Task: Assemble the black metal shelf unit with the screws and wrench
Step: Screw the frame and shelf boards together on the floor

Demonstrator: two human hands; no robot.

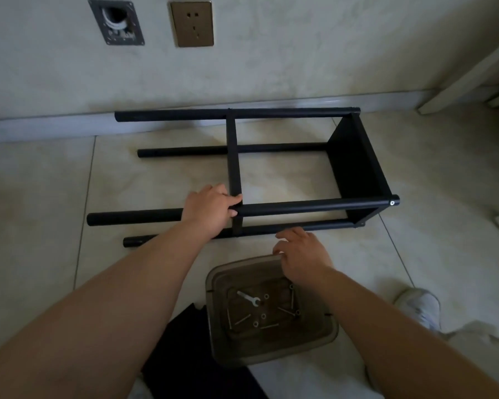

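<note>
The black metal shelf unit [300,207] lies on its side on the tiled floor, with several round legs pointing left and one shelf panel [357,165] fixed at the right end. A second shelf [232,156] stands edge-on across the legs. My left hand [211,207] grips the near upper leg where that shelf meets it. My right hand [300,254] hovers over the far rim of a translucent grey tray [271,355], fingers loosely curled and holding nothing. In the tray lie a silver wrench [247,298], several long screws [242,319] and washers.
A wall with a power socket [192,23] and a metal plate rises behind the shelf unit. A black panel [185,355] lies left of the tray. A white shoe [421,306] shows at the right, with pale cloth below it.
</note>
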